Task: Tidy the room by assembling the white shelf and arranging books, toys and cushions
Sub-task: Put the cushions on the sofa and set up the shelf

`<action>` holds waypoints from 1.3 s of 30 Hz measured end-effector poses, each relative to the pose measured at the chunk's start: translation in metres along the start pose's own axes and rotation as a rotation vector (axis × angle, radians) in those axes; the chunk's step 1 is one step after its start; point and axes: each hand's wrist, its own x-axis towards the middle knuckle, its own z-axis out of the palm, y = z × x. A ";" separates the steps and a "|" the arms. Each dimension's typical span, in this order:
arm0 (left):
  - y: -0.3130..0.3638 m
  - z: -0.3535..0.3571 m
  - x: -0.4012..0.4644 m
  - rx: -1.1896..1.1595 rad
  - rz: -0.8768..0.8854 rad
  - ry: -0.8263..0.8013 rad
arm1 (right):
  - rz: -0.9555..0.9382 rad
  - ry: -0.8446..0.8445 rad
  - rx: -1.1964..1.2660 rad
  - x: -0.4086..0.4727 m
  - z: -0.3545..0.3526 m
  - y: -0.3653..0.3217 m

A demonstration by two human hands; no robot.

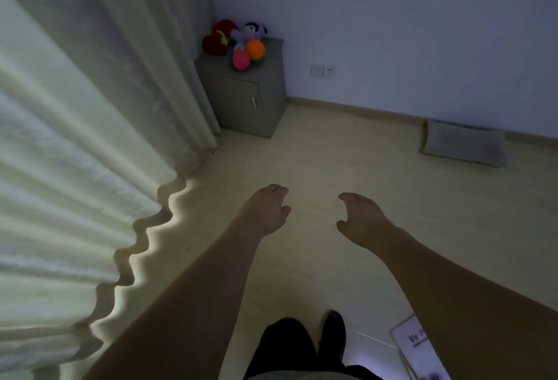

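Observation:
Both my arms reach out over the pale floor. My left hand [267, 209] and my right hand [360, 218] hang side by side, fingers loosely curled and apart, holding nothing. Far ahead in the corner a small grey cabinet [244, 101] carries toys: a red heart cushion [216, 41], a purple plush toy [250, 32], an orange ball [255, 48] and a pink ball [240, 59]. A grey cushion [465, 142] lies on the floor against the right wall. No white shelf is in view.
A long pale curtain [75, 138] fills the left side, its hem on the floor. A white book or box with print [415, 343] lies at the bottom right, partly behind my right arm. My dark shoe [332, 331] is below. Wall sockets [322, 71] sit beside the cabinet.

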 end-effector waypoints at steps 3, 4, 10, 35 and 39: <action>0.015 -0.021 0.053 0.032 0.006 -0.037 | -0.002 -0.009 -0.008 0.044 -0.036 0.015; 0.017 -0.028 0.071 0.046 0.004 -0.048 | -0.008 -0.014 -0.012 0.060 -0.047 0.018; 0.018 -0.065 0.206 0.022 -0.016 -0.069 | -0.067 -0.016 -0.018 0.185 -0.113 0.034; 0.261 -0.128 0.614 -0.115 -0.180 -0.174 | -0.043 -0.010 -0.149 0.463 -0.403 0.366; 0.320 -0.135 0.653 -0.198 -0.192 -0.184 | -0.093 -0.090 -0.208 0.491 -0.443 0.411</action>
